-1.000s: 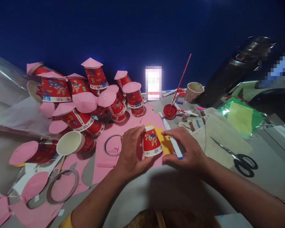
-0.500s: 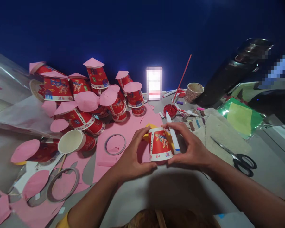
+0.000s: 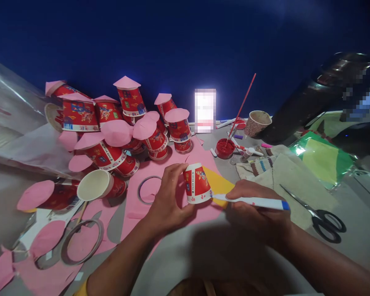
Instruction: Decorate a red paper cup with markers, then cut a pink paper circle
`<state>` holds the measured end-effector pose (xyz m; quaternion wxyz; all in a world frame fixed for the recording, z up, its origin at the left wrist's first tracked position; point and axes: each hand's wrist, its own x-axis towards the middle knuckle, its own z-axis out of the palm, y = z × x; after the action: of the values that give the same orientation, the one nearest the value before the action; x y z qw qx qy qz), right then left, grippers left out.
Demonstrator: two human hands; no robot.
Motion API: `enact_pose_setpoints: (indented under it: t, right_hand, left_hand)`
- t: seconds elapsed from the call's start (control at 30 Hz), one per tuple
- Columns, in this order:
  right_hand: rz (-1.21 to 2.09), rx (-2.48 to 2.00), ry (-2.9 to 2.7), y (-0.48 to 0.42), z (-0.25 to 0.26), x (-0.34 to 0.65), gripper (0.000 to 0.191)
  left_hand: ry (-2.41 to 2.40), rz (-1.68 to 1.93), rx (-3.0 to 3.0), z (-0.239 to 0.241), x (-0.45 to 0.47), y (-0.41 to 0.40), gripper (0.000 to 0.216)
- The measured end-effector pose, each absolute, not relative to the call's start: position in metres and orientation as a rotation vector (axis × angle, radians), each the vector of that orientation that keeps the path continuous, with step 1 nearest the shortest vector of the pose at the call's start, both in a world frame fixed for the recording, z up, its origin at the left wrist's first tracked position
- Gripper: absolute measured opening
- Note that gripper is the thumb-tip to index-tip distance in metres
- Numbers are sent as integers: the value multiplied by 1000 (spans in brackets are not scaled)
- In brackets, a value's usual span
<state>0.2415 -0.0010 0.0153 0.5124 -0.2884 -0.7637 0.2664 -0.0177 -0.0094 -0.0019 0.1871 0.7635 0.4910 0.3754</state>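
My left hand (image 3: pixel 168 199) is closed round a red printed paper cup (image 3: pixel 197 183), held upside down on a yellow paper piece (image 3: pixel 219 186) that lies on pink paper (image 3: pixel 172 164). My right hand (image 3: pixel 259 211) grips a white marker with a blue end (image 3: pixel 253 202); the marker lies nearly level, its tip at the cup's rim. Both forearms reach in from the bottom edge.
A heap of red cups with pink paper caps (image 3: pixel 123 123) fills the back left. Tape rings (image 3: pixel 80 242) and pink scraps lie at the left. A red paint pot (image 3: pixel 224 148), a brown cup (image 3: pixel 258 122), scissors (image 3: pixel 320 211), cloth and a green sheet (image 3: pixel 322 158) are at the right.
The cup went from being held up in both hands to standing on the yellow paper under my left hand. My right hand let go of it and swung the marker level against the rim.
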Motion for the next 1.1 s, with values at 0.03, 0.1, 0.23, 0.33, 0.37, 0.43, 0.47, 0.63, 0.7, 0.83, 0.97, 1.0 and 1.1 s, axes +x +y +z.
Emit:
enact_pose_setpoints:
  t: [0.03, 0.1, 0.23, 0.33, 0.37, 0.43, 0.47, 0.63, 0.7, 0.83, 0.97, 1.0, 1.1]
  right_hand:
    - [649, -725, -1843, -2, 15, 240, 8]
    - [661, -755, -1865, -4, 14, 238, 8]
    - [691, -702, -1911, -3, 12, 238, 7]
    - [651, -646, -1918, 0, 12, 237, 5]
    - [640, -624, -1921, 0, 12, 237, 4]
    - [631, -593, -1931, 1, 13, 236, 5]
    - [634, -586, -1944, 1, 13, 236, 5]
    - [633, -590, -1976, 2, 14, 235, 6]
    - [625, -601, -1952, 1, 13, 235, 4]
    - [641, -626, -1922, 1, 12, 236, 5]
    - [701, -664, -1937, 1, 13, 238, 7]
    - [698, -660, -1931, 1, 14, 238, 6]
    - [675, -652, -1910, 0, 14, 238, 6]
  left_hand:
    - [1382, 1059, 2150, -1, -17, -10, 82]
    - [1376, 1060, 2149, 0, -15, -10, 80]
    - [1357, 1020, 2132, 3, -14, -11, 77]
    - [1341, 1008, 2133, 4, -13, -12, 78]
    - [1332, 1010, 2136, 4, -13, -12, 78]
    - [1323, 1012, 2138, 4, -13, -12, 78]
    - [1321, 1013, 2140, 4, -13, -12, 78]
    - [1327, 1008, 2147, 3, -13, -12, 78]
    - [1323, 1009, 2147, 2, -13, -12, 77]
    - [1318, 1010, 2148, 2, -14, -12, 78]
    - [1332, 1010, 2134, 2, -13, -12, 76]
    - [1334, 1012, 2133, 3, -13, -12, 75]
    - [1331, 1012, 2143, 3, -13, -12, 76]
